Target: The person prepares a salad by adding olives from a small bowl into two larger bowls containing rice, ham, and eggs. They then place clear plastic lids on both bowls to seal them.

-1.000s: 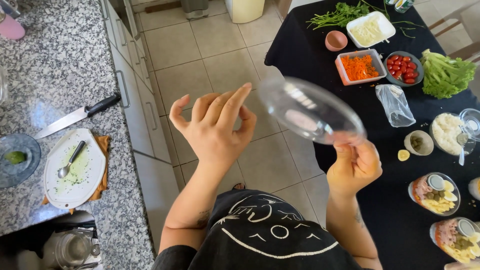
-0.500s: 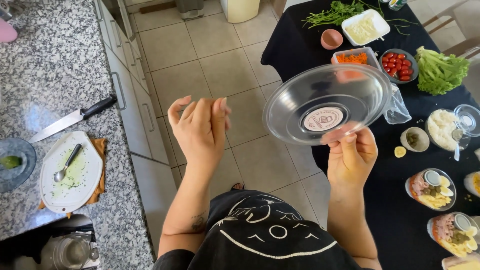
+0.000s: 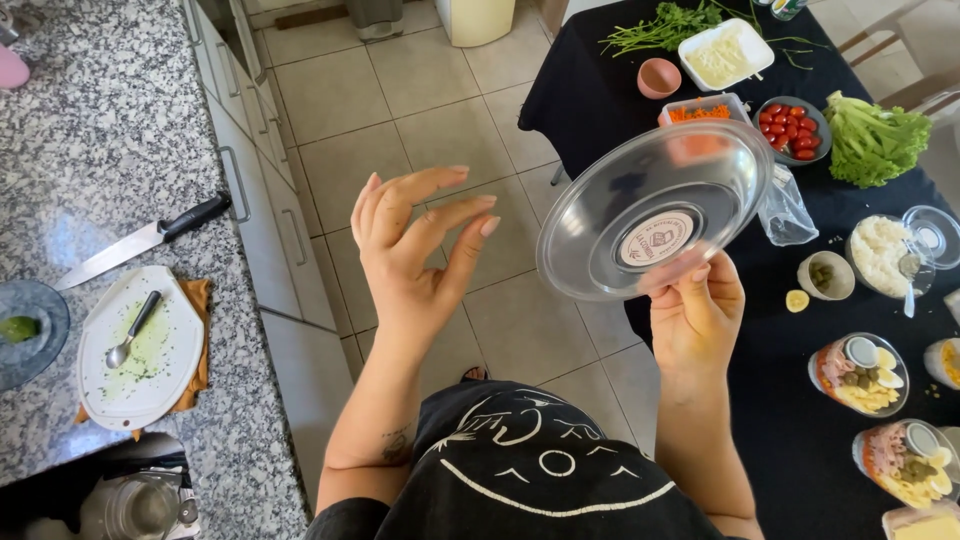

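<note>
Clear plastic lid (image 3: 655,210) (round label at its centre) is pinched at its lower rim by the right hand (image 3: 695,315). Left hand (image 3: 415,250) hovers beside it, fingers spread, holding nothing.

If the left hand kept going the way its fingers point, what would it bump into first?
Probably the clear plastic bowl that the right hand holds up. The left hand has open fingers aimed toward its rim, with only air between them, though depth is hard to judge.
</note>
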